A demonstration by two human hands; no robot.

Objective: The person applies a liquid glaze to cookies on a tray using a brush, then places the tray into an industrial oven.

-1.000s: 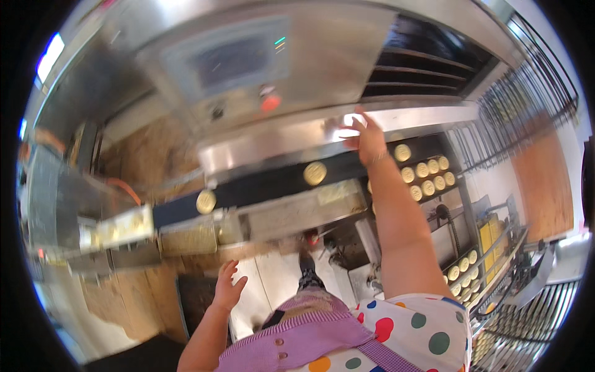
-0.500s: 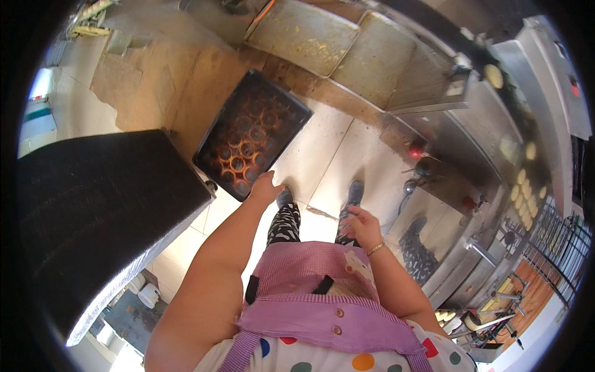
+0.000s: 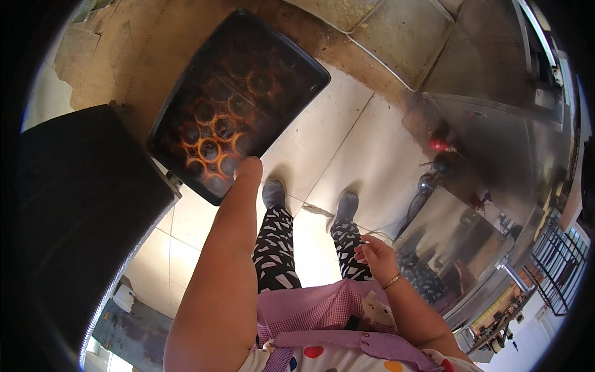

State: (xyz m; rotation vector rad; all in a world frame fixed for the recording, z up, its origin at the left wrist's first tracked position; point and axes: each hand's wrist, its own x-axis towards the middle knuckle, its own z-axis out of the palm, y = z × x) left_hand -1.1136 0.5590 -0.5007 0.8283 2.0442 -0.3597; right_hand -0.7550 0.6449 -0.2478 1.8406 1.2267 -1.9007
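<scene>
A black baking tray (image 3: 282, 84), marked with orange-brown rings, tilts out in front of me to the left. My left hand (image 3: 248, 167) is closed on its near right edge; the fingertips are hidden by the hand and the rim. By my right thigh hangs my right hand (image 3: 378, 257), with a bracelet at the wrist. Its fingers are loosely bent and apart, and nothing shows in them. Below it are my patterned trousers (image 3: 276, 248) and the lilac apron (image 3: 310, 310).
To the left stands a large black-topped block (image 3: 80, 211), close to the tray's near left corner. Steel equipment (image 3: 489, 136) runs along the right, with a red knob (image 3: 439, 143) low down. Large worn metal sheet pans (image 3: 403, 37) lie at the far side. Pale floor tiles (image 3: 322, 142) lie underfoot.
The tray looks larger and reaches farther up the view, still in my left hand. My left arm is stretched farther forward. The surroundings have shifted; my right hand stays lowered.
</scene>
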